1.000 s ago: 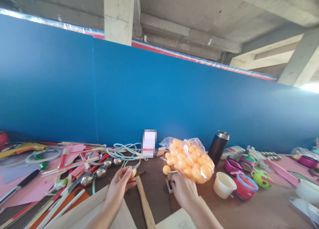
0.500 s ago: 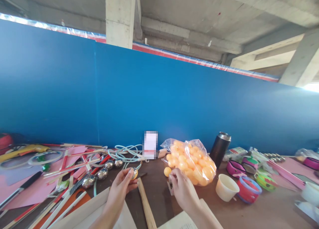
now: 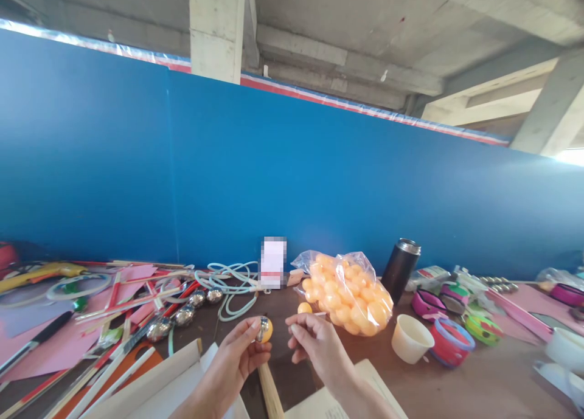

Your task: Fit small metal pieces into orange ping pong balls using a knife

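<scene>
Between the thumb and fingers of my left hand (image 3: pixel 239 358) is an orange ball (image 3: pixel 266 329) with a silvery, shiny patch on its left side. My right hand (image 3: pixel 319 349) is just to the right of it, not touching the ball, with its fingertips pinched together; a small pale sliver shows behind them, and what they hold is too small to make out. Behind my right hand sits a loose orange ball (image 3: pixel 304 308), beside a clear plastic bag of orange balls (image 3: pixel 349 294). A wooden stick (image 3: pixel 271 394) lies below my hands.
Silver balls (image 3: pixel 185 315), a pale coiled cord (image 3: pixel 232 280), pink paper and sticks lie to the left. At right stand a black bottle (image 3: pixel 400 270), a cream cup (image 3: pixel 412 339) and a red-and-blue tub (image 3: pixel 451 341). A white box (image 3: pixel 155 385) and a booklet (image 3: pixel 365 388) are near the front.
My left hand has moved right and slightly down with the ball, turning more of its orange side into view. My right hand has shifted left, closer to it.
</scene>
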The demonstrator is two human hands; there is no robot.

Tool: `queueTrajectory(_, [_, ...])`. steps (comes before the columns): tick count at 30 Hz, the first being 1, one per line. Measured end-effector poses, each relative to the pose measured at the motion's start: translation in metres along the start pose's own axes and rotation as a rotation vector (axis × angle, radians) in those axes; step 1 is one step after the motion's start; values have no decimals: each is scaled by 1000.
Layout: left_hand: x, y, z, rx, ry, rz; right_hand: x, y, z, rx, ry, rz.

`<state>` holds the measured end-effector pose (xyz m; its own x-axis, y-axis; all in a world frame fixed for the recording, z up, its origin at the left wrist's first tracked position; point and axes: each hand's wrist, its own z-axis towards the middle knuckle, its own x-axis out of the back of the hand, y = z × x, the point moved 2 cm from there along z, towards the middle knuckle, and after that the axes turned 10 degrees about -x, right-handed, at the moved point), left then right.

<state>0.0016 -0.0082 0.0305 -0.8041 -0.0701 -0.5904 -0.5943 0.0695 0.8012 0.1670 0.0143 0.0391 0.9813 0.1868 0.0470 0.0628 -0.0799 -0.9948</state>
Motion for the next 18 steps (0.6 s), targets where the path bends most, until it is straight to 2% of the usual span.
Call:
queueTrajectory(5, [4,-3,2,10,4,-14,-8,0,-4,19,-23,-24])
queueTrajectory(12, [6,-9,4,25,-105,13,-15,-2,-9,14,-60,-1])
queueTrajectory(18, [4,-9,3,19,-141,36,-18,-5,-13,-35,-93,-3])
